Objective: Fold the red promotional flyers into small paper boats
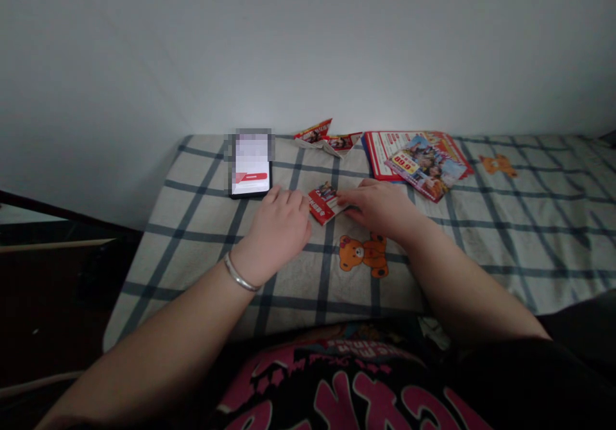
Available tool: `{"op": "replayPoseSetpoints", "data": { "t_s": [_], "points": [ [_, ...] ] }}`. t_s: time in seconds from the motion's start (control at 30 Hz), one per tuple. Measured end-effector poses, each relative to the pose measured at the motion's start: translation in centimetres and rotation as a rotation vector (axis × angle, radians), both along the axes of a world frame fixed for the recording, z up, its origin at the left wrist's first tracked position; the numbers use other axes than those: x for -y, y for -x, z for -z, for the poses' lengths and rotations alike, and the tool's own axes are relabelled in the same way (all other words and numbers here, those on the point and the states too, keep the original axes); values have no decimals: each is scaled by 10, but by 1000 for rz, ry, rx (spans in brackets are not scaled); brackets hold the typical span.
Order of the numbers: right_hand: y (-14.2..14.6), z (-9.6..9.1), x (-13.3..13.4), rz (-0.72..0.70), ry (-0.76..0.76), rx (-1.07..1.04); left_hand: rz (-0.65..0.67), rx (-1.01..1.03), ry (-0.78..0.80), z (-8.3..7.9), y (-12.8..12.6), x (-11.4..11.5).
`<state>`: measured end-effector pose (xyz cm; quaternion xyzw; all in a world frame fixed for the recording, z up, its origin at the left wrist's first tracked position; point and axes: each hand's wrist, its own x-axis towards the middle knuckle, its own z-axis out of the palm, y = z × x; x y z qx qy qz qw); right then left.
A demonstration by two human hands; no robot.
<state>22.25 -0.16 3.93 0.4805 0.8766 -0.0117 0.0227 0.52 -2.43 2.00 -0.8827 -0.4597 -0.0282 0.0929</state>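
A small red folded leaflet, with pictured figures and white lettering, lies on the checked cloth between my two hands. My left hand, with a silver bangle at the wrist, is closed at the leaflet's left edge, fingers bent and pressed together. From the other side, my right hand grips the leaflet's right edge, its index finger on top and its thumb lower down. The undersides of the fingers on both hands are hidden. Just beyond my left hand lies a phone with a lit screen.
Folded red paper pieces stand near the wall. Right of them is a stack of red and white flyers, topped by a colourful flyer. The checked cloth has printed bears; its left edge drops towards a dark floor.
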Motion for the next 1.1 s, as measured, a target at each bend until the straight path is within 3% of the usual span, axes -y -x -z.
{"op": "replayPoseSetpoints", "data": {
  "t_s": [0.27, 0.7, 1.1],
  "points": [
    [-4, 17, -5, -160, -88, -122, 22, 18, -22, 2, 2, -6],
    [4, 30, -6, -334, -101, -273, 7, 44, -16, 7, 4, -13],
    [13, 26, 1, -303, -144, -187, 79, 112, 16, 10, 5, -14]
  ]
}}
